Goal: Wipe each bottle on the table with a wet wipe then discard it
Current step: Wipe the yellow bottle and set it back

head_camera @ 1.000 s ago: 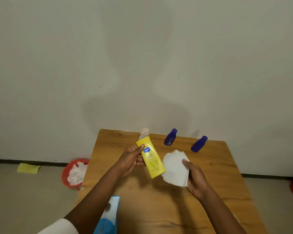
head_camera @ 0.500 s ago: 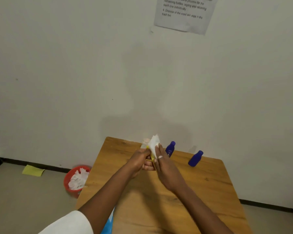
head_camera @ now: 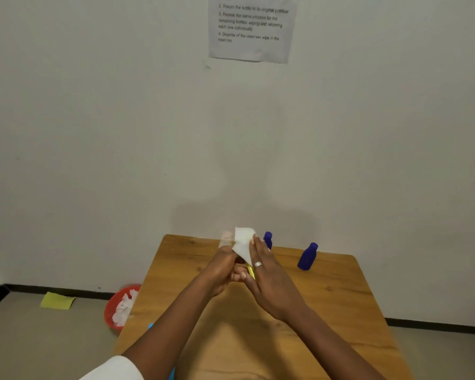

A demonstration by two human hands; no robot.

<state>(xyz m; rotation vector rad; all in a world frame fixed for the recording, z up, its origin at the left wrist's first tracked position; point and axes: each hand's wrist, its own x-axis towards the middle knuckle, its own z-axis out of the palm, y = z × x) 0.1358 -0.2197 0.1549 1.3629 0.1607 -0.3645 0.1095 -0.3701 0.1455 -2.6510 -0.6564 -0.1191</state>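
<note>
**Operator:** Going left to right. On the floor by the wall I see a yellow paper scrap [head_camera: 57, 300]. Right of it stands a red bin [head_camera: 113, 311] with crumpled white wipes [head_camera: 124, 308] inside, just beside the left edge of the wooden table [head_camera: 340, 311].

**Colleague:** And the hands?

**Operator:** Both are raised over the middle of the table, pressed close together. My left hand [head_camera: 222, 267] has its fingers curled round the yellow bottle [head_camera: 250, 270]; only a thin strip of yellow shows between the 2 hands, so I can't say how the bottle tilts. A white sleeve [head_camera: 115, 370] covers that arm near the bottom edge, and a bit of something blue [head_camera: 150, 325] peeks out at the table's left edge beside it.

**Colleague:** Where's the wipe?

**Operator:** The white wet wipe [head_camera: 243, 242] sticks up above the hands, draped over the top of the bottle. My right hand [head_camera: 269, 278] lies flat against it, fingers straight and pressing the wipe onto the bottle. There's a silver ring [head_camera: 257, 264] on 1 finger.

**Colleague:** Other bottles?

**Operator:** A pale capped bottle [head_camera: 225, 238] stands at the far edge, partly hidden behind the left hand and the wipe. Right of the wipe, a dark blue bottle [head_camera: 268, 239] is half hidden behind my right fingers. Further right, well apart, a 2nd blue bottle [head_camera: 307, 256] stands slightly tilted near the far edge.

**Colleague:** Anything on the wall?

**Operator:** A printed instruction sheet [head_camera: 251, 31], above the hands.
</note>
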